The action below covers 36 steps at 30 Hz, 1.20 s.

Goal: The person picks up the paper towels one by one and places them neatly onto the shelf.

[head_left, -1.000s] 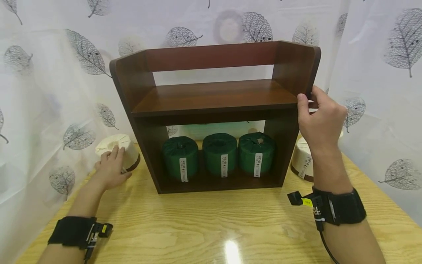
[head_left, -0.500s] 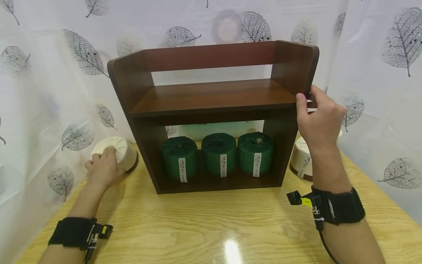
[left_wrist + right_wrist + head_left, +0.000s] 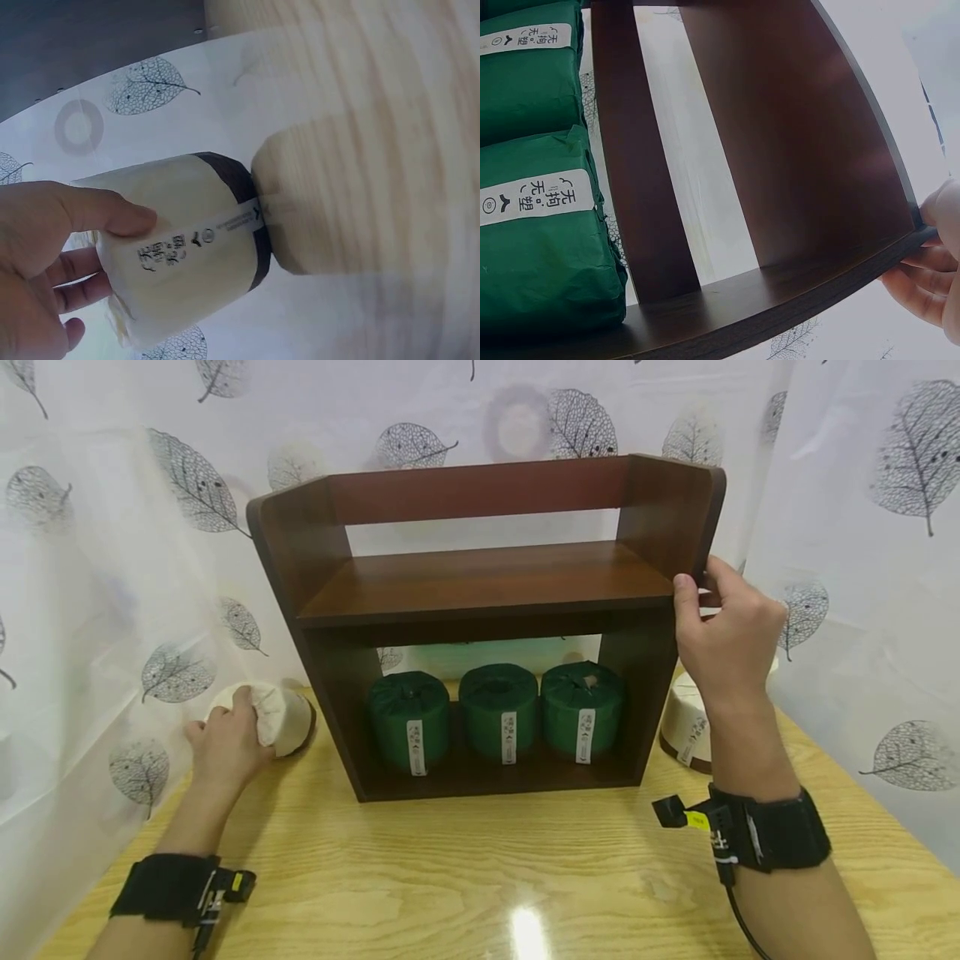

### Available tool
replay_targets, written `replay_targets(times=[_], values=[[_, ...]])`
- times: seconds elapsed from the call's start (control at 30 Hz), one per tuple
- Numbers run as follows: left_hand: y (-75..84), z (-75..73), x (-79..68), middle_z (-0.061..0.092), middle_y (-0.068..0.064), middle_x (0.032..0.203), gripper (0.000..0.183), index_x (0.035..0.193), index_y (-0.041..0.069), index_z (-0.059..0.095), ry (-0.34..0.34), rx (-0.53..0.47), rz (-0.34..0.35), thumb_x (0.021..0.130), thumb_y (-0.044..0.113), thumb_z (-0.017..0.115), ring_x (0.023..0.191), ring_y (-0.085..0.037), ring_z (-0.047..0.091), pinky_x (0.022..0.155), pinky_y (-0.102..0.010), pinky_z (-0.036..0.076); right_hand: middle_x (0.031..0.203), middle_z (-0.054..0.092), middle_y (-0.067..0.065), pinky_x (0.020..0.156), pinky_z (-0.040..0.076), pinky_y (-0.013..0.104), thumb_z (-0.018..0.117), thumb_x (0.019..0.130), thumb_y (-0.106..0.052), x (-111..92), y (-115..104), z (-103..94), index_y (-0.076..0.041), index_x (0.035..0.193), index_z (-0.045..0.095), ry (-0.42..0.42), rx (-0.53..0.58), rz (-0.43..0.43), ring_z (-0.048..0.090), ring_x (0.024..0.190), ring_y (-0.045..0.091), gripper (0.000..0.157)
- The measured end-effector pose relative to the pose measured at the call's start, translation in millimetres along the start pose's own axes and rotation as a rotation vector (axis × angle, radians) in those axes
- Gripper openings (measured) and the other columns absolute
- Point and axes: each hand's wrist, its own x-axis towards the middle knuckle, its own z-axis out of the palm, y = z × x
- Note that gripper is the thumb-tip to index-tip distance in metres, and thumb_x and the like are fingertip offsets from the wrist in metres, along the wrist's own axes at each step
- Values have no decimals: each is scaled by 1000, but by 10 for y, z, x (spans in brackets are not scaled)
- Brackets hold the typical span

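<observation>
In the head view my left hand [image 3: 225, 743] grips a cream paper-wrapped toilet roll [image 3: 287, 718] on the table, left of the dark wooden shelf [image 3: 487, 578]. The roll leans over, its brown-banded end toward the shelf. In the left wrist view the thumb presses the labelled side of the roll [image 3: 187, 247], while the other fingers are at its end, partly hidden. My right hand [image 3: 731, 631] holds the shelf's right side panel, thumb in front and fingers behind. Several green-wrapped toilet rolls, including the middle one [image 3: 487, 710], stand upright in a row on the lower shelf level.
Another cream roll [image 3: 684, 714] stands right of the shelf, partly covered by my right forearm. A leaf-patterned white curtain [image 3: 112, 593] hangs behind and at both sides. The wooden table [image 3: 450, 860] reaches forward from the shelf.
My left hand has shifted left and round over the roll's top, closing on it. The cream roll has tipped over to the left. The right hand and shelf stay put.
</observation>
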Motion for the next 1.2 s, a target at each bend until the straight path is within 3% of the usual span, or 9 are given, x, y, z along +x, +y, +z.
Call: replay_targets(times=[0.13,0.4,0.73,0.93,1.2], values=[[23,-14,20,54,-34,88,103,135,-4,24,14,-7,18,52,20,80,85,-46,48,77,-60,25,88,70,7,63,36,3,53,88,-33,0,5,-1,-10,101,68,-4,-5,3,65,74,19,30],[126,-78,41,57,-19,77,86,130,3,34,46,-42,111,56,23,74,75,-38,50,75,-59,26,88,70,7,62,34,1,53,87,-31,18,-18,-4,-10,100,68,4,12,0,65,73,19,29],[351,-260,40,56,-24,78,69,118,6,44,257,-61,163,55,20,69,77,-39,50,75,-57,27,87,70,7,62,36,2,54,87,-31,5,-5,-1,-10,100,68,2,7,3,65,72,19,29],[416,-342,42,53,-13,73,60,113,7,48,333,-74,185,56,18,67,75,-35,48,74,-57,27,88,70,6,63,37,4,53,87,-31,3,-4,-6,-10,100,68,-3,-4,11,65,73,18,29],[469,-474,16,56,-15,76,55,103,4,50,395,-104,207,54,17,72,75,-35,46,71,-55,30,88,70,5,62,36,3,53,87,-32,3,-15,-3,-12,101,68,-8,-3,24,64,73,18,28]])
